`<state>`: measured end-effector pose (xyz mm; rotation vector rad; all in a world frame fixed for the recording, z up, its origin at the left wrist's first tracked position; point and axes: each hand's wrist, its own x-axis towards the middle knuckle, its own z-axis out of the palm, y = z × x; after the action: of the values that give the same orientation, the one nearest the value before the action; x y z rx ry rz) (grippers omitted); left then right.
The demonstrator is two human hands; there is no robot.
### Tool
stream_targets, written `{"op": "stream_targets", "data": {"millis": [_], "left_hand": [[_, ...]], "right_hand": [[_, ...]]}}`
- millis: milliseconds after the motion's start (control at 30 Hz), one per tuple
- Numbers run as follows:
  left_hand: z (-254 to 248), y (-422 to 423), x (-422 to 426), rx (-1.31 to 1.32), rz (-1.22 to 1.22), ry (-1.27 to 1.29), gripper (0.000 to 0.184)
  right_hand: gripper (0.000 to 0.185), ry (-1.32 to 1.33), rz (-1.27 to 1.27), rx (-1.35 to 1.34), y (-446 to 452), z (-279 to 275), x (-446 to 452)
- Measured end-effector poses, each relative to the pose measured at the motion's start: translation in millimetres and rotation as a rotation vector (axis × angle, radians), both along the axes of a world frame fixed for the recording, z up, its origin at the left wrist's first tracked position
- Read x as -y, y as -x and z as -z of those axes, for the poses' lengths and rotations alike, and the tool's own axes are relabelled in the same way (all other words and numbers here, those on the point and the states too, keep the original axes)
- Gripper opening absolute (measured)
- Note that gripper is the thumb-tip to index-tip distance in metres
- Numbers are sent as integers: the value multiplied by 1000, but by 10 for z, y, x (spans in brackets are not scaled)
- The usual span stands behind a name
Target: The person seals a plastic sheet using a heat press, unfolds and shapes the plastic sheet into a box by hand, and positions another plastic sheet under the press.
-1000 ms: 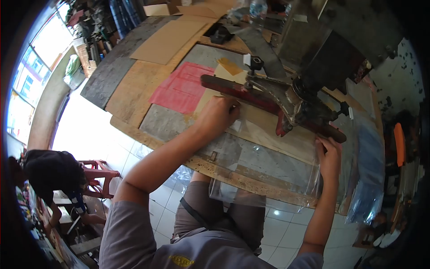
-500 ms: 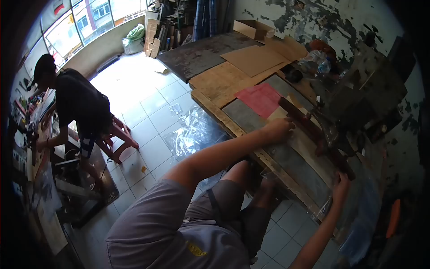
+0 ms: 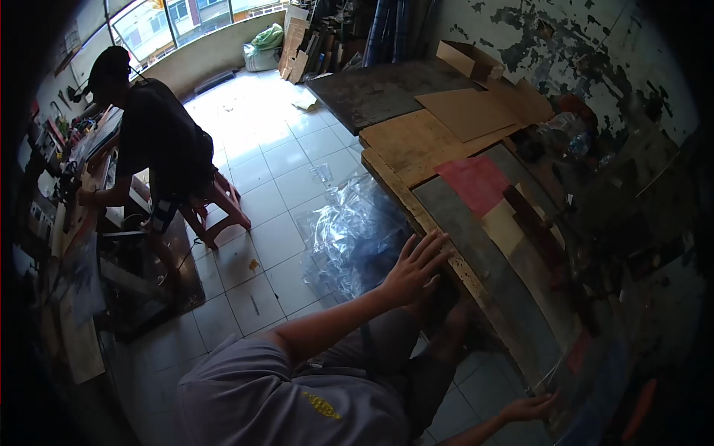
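"While my left hand [image 3: 416,269] spreads its fingers by the left edge of the bench [image 3: 468,279], where's the tan sheet [image 3: 506,229]?"
"On it, just left of the dark red bar [image 3: 532,223]."
"My right hand [image 3: 529,408], near right?"
"I can't tell whether it's pinching anything."

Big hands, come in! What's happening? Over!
Left hand: fingers spread, by bench edge, seemingly empty. Right hand: by edge's near end, grip unclear. Tan sheet: partly under dark-red bar. Clear plastic heaped on floor.
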<state>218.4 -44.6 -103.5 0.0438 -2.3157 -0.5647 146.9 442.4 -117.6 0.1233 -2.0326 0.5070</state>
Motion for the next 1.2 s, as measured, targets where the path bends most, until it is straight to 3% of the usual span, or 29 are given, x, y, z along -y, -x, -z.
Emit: {"op": "stream_targets", "data": {"millis": [133,333,533,767,1200], "left_hand": [[440,364,-30,-226,-63,22,71],[847,700,49,-435,-61,46,67],[970,689,88,-390,-90,95,67],[1297,896,125,-513,-87,117,70],[1163,784,90,-465,-138,114,78]], "right_hand": [[46,-213,126,-230,-104,147,362],[62,-110,152,-233,-27,432,350],[66,-73,179,-259,50,543,365],[64,-123,175,-323,169,647,249],[64,-100,157,-241,86,726,185]]}}
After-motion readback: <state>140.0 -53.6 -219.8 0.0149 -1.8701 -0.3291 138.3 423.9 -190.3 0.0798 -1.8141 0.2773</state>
